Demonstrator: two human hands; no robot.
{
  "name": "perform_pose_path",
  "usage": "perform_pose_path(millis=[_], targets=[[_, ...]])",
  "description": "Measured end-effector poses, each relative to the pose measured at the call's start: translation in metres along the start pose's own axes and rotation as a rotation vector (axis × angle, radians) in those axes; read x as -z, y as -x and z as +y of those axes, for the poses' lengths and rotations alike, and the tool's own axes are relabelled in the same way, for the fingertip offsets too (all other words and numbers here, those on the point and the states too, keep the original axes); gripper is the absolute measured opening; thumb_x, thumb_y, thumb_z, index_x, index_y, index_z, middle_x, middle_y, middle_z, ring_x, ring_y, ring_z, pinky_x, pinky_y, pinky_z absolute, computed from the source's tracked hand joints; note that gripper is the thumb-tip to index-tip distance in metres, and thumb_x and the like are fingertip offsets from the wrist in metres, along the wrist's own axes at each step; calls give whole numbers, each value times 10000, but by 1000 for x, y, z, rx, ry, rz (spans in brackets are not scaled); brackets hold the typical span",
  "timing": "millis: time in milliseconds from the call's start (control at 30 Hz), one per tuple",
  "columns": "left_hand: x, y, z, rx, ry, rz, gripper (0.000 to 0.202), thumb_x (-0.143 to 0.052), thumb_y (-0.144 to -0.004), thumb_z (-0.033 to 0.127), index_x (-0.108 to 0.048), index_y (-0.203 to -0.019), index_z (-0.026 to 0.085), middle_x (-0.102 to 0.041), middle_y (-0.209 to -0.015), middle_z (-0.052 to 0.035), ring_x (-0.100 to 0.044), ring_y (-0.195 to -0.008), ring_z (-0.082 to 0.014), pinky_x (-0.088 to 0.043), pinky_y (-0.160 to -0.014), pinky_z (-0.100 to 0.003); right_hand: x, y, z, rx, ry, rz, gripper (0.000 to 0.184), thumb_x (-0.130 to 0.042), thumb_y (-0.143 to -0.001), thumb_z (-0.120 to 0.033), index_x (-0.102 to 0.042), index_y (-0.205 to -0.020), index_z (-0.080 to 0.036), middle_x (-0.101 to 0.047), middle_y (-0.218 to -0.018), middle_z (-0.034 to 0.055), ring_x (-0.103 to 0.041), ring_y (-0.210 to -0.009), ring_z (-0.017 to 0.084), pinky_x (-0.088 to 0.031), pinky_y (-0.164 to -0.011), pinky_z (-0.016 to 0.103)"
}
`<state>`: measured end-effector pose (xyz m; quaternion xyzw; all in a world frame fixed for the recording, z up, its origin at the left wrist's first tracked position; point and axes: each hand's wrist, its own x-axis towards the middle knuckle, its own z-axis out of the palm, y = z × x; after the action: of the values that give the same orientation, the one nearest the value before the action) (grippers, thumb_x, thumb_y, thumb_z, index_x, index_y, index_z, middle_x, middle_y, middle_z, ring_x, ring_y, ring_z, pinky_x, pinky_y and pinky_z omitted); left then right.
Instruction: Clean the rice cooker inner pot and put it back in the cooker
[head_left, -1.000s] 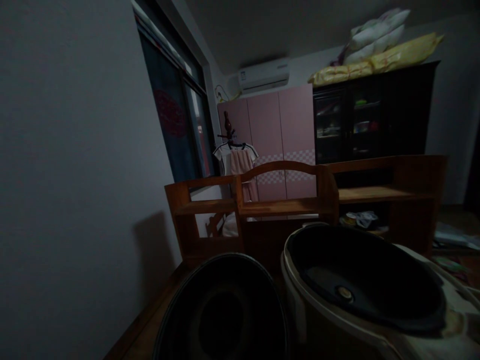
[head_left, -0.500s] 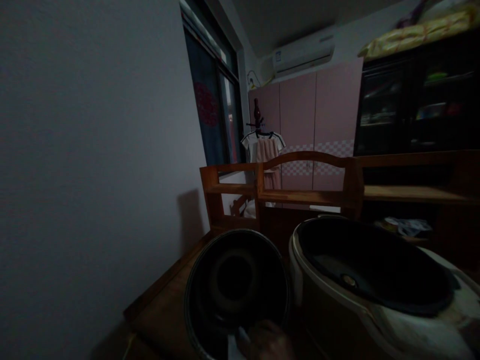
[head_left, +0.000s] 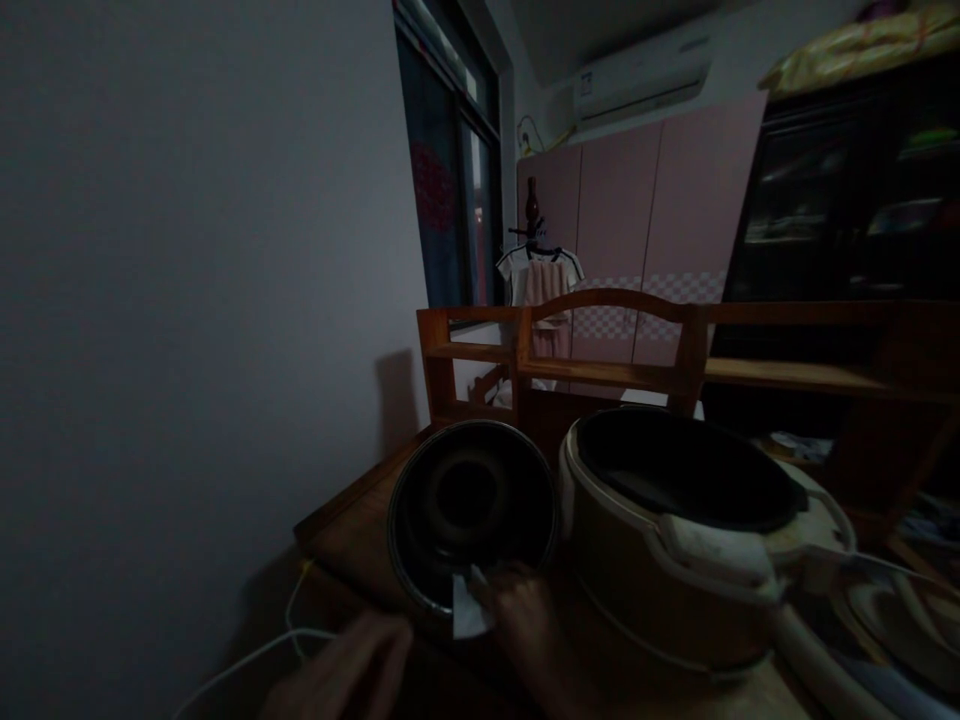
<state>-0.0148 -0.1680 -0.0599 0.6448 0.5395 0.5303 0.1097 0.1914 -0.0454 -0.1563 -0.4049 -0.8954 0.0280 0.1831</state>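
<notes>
1. Up to the pale wall (head_left: 225,250): fills the whole left side, catches a dark shadow low down, close by the shelving.
2. Across to the pink wardrobe (head_left: 619,215): stands at the back, wears a checked band, shows behind a hanging white top (head_left: 516,268).
3. Right again, to the dark cabinet (head_left: 810,240): looms in the gloom, carries a yellow bundle (head_left: 862,50) on top.
4. Nearer now, to the wooden shelf unit (head_left: 600,373): runs across behind the cookware, arches in the middle.
5. Down to the wooden surface (head_left: 360,550): reaches out from the shelving, meets the wall on the left.
6. On to the cooker body (head_left: 645,580): sits on the right, gapes open at the top, shows a black hollow and a pale handle on the near side.
7. And now the dark pot (head_left: 466,490): rests on the surface, just left of the cooker body, tips its round mouth toward the camera.
8. In comes the action with the right hand (head_left: 517,600): works at the near rim of the pot, fingers pinched on a white sheet (head_left: 469,608).
9. Lower left, the left hand (head_left: 345,670): blurs at the bottom edge, fingers bent, cannot tell whether grasping anything; overlaps a thin white cable (head_left: 247,655).
</notes>
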Motion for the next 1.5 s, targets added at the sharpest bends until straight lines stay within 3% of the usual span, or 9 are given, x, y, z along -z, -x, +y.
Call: perform_pose_path(millis=[133, 333, 500, 667, 867, 1000, 1100, 1300, 1500], targets=[[-24, -81, -5, -52, -154, 267, 469, -604, -859, 461, -546, -1306, 330, -554, -1377, -36, -484, -1299, -271, -315, -1161, -458, 8, -2, -3, -14, 10, -21, 315, -551, -921, -136, -699, -1154, -286, -743, -1032, 32, -682, -943, 169, -462, -883, 285], [-46, -158, -48, -10, 211, -3, 604, -623, -855, 434, -463, -1409, 256, -403, -1540, -65, -309, -1453, -245, -222, -1213, -431, 17, 1, 1, -41, 0, 4, 442, -535, -902, -114, -648, -1243, -371, -749, -1019, -17, -676, -938, 147, -445, -861, 261], [-52, -156, -52, 111, 502, -215, 561, -624, -841, 376, -518, -1377, 252, -514, -1464, -55, -465, -1357, -265, -346, -1159, -422, 14, 4, 1, -44, -13, -23, 455, -538, -870, -99, -656, -1229, -351, -747, -1020, -8, -675, -959, 150, -442, -873, 256], [-55, -147, -60, 231, 608, -169, 580, -626, -821, 389, -522, -1374, 248, -566, -1415, -45, -529, -1294, -293, -407, -1112, -456, 11, 3, -21, -75, -74, -25, 486, -568, -826, -132, -603, -1290, -272, -708, -1142, 54, -653, -1054, 199, -456, -912, 285], [-46, -145, -86, 235, 512, -54, 591, -636, -812, 436, -545, -1354, 218, -529, -1450, -61, -459, -1358, -287, -327, -1167, -450, 8, -17, -77, -7, -365, 30, 791, -654, -781, -337, -337, -1498, -228, -637, -1283, 81, -629, -1106, 259, -495, -930, 351], [-34, -146, -80, 209, 418, -124, 545, -595, -855, 489, -556, -1338, 240, -529, -1451, -41, -419, -1390, -259, -281, -1189, -409, 0, -26, -99, -47, -495, 108, 818, -641, -803, -386, -284, -1521, -220, -587, -1347, 104, -590, -1173, 272, -487, -975, 397], [-29, -148, -69, 200, 410, -223, 549, -578, -867, 501, -538, -1356, 255, -549, -1430, -37, -469, -1348, -268, -343, -1151, -403, -8, -26, -100, -26, -515, 103, 862, -631, -802, -353, -227, -1546, -193, -534, -1410, 126, -544, -1242, 275, -457, -1033, 408], [-38, -148, -61, 149, 277, -128, 503, -543, -886, 505, -562, -1325, 259, -591, -1377, -36, -509, -1304, -263, -357, -1132, -409, -20, -21, -90, 13, -400, 21, 868, -592, -804, -307, -200, -1554, -116, -431, -1497, 174, -471, -1324, 304, -401, -1104, 426], [-41, -153, -61, 48, 144, -97, 452, -505, -907, 487, -590, -1293, 269, -615, -1343, -32, -537, -1264, -244, -352, -1124, -392, -12, -2, -68, -65, -152, -33, 712, -614, -859, -338, -392, -1473, -53, -507, -1416, 234, -522, -1266, 352, -428, -1069, 487]])
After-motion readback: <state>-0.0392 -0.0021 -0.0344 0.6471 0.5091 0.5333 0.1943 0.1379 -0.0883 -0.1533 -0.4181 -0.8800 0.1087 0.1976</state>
